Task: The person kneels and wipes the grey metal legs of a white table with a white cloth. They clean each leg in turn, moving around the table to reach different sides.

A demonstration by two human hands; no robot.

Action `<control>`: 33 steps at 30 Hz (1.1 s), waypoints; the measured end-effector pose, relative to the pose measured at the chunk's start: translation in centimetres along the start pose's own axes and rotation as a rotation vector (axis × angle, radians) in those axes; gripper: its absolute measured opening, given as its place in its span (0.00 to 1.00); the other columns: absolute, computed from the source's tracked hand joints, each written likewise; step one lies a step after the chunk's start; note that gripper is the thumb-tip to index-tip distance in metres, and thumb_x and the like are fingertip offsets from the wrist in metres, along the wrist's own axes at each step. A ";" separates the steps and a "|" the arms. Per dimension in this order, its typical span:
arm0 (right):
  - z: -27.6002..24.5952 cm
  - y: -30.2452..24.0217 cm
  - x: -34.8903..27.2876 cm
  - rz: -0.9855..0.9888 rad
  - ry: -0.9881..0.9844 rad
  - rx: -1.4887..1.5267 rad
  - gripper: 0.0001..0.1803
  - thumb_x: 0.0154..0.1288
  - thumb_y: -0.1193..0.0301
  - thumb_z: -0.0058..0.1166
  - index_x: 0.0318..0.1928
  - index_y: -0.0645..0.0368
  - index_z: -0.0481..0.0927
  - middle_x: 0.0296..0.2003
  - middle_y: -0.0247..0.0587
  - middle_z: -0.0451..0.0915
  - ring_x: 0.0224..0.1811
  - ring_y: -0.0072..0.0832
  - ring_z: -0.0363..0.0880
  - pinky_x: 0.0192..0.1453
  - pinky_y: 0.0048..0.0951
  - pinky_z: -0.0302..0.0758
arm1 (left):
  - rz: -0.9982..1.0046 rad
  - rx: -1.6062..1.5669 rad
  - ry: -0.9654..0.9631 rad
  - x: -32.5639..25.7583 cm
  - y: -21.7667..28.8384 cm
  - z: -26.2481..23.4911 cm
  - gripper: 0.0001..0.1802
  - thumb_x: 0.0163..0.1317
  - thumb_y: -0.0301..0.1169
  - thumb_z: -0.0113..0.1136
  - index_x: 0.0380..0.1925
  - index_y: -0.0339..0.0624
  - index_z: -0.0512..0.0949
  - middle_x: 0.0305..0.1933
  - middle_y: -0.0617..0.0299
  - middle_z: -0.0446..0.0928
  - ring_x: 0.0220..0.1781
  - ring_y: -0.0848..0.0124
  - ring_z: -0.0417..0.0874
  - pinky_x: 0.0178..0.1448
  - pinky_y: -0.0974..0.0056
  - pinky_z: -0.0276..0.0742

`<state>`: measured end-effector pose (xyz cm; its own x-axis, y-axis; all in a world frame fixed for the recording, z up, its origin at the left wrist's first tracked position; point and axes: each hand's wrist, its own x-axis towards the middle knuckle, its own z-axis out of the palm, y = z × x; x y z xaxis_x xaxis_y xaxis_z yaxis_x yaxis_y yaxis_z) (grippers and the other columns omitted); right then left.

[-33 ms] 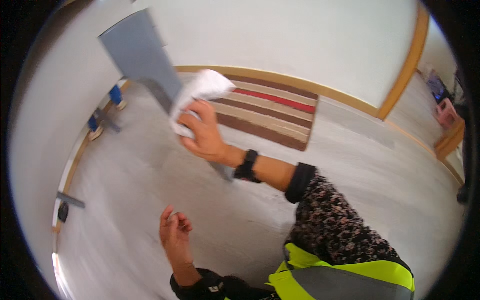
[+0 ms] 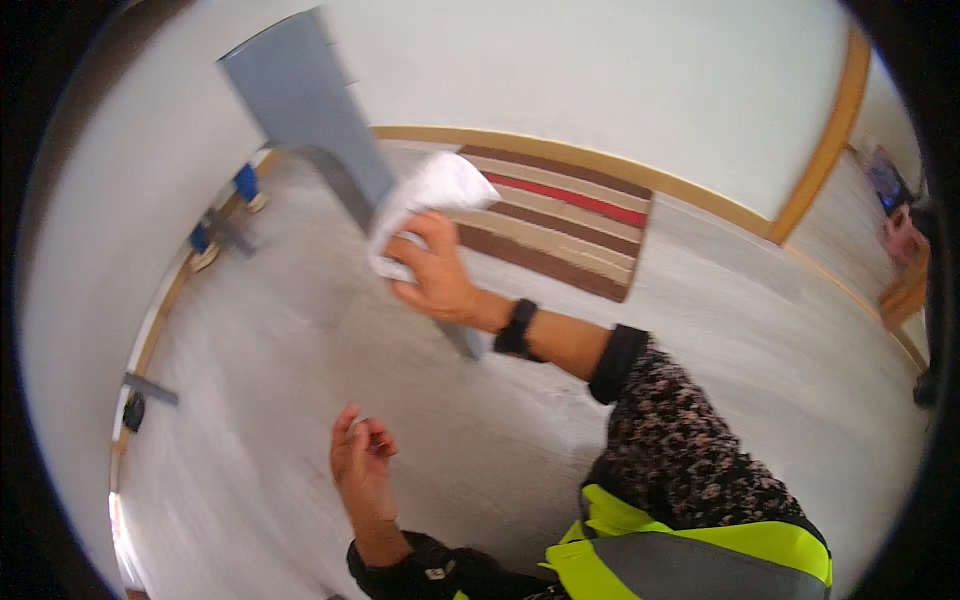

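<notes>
My right hand (image 2: 437,270) is closed round a crumpled white cloth (image 2: 435,190), whose loose end sticks out past the fingers. Right beside the cloth stands a grey panel (image 2: 320,110) with a curved cut-out. Whether the cloth touches the panel I cannot tell. The foot of the panel shows below my right wrist, which wears a black band (image 2: 515,328). Lower and to the left, my left hand (image 2: 362,465) hangs above the floor with loosely curled, parted fingers and nothing visible in it.
A striped brown mat (image 2: 560,235) lies on the pale grey floor (image 2: 500,430) by a white wall (image 2: 600,90). A wooden door frame (image 2: 820,140) rises at the right. At the left, someone's blue-clad legs (image 2: 247,182) show by a wood-coloured edge, with grey feet (image 2: 152,388) of furniture nearby.
The whole view has shifted slightly, so panel, mat and hands appear a little farther right. My right hand still grips the cloth, and my left hand keeps its loose curl.
</notes>
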<state>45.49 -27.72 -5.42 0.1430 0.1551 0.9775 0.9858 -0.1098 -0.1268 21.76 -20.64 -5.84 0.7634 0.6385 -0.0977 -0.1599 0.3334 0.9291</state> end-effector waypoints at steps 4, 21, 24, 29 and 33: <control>-1.0 2.6 -4.7 -0.022 -0.331 -0.001 0.20 0.41 0.68 0.61 0.40 0.52 0.74 0.45 0.41 0.65 0.51 0.40 0.59 0.55 0.40 0.57 | -0.011 -0.035 -0.020 0.3 0.4 -0.5 0.16 0.62 0.30 0.48 0.49 0.38 0.67 0.33 0.63 0.73 0.33 0.75 0.71 0.37 0.70 0.67; -2.2 1.4 7.8 0.399 0.076 0.013 0.25 0.58 0.64 0.54 0.55 0.55 0.67 0.51 0.47 0.66 0.55 0.37 0.63 0.58 0.35 0.62 | -0.032 0.019 -0.188 0.9 -0.6 -0.5 0.19 0.62 0.38 0.48 0.50 0.42 0.66 0.34 0.63 0.73 0.34 0.76 0.73 0.38 0.69 0.71; -3.9 4.4 8.9 0.526 -0.058 -0.184 0.25 0.62 0.56 0.45 0.58 0.49 0.65 0.53 0.48 0.68 0.53 0.38 0.69 0.56 0.36 0.67 | -0.062 0.022 -0.207 0.6 -0.4 0.8 0.19 0.62 0.39 0.48 0.50 0.42 0.65 0.35 0.63 0.73 0.34 0.76 0.73 0.38 0.70 0.71; -4.0 9.1 4.7 0.285 -0.147 -0.467 0.20 0.63 0.63 0.44 0.55 0.50 0.69 0.57 0.47 0.64 0.56 0.38 0.68 0.59 0.34 0.65 | -0.086 0.035 -0.223 0.9 -0.1 1.7 0.20 0.62 0.40 0.48 0.51 0.41 0.64 0.35 0.63 0.73 0.34 0.76 0.73 0.38 0.71 0.71; -4.6 9.3 -0.6 -0.056 -0.238 -0.552 0.24 0.56 0.68 0.54 0.54 0.55 0.68 0.54 0.50 0.62 0.58 0.44 0.59 0.60 0.39 0.59 | -0.106 0.035 -0.230 1.6 -0.7 1.3 0.21 0.63 0.40 0.47 0.51 0.41 0.64 0.35 0.62 0.73 0.33 0.76 0.73 0.37 0.70 0.71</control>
<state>54.21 -33.32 -6.47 0.1705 0.3839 0.9075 0.8101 -0.5789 0.0927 23.88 -20.78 -6.15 0.8974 0.4258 -0.1152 -0.0527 0.3628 0.9304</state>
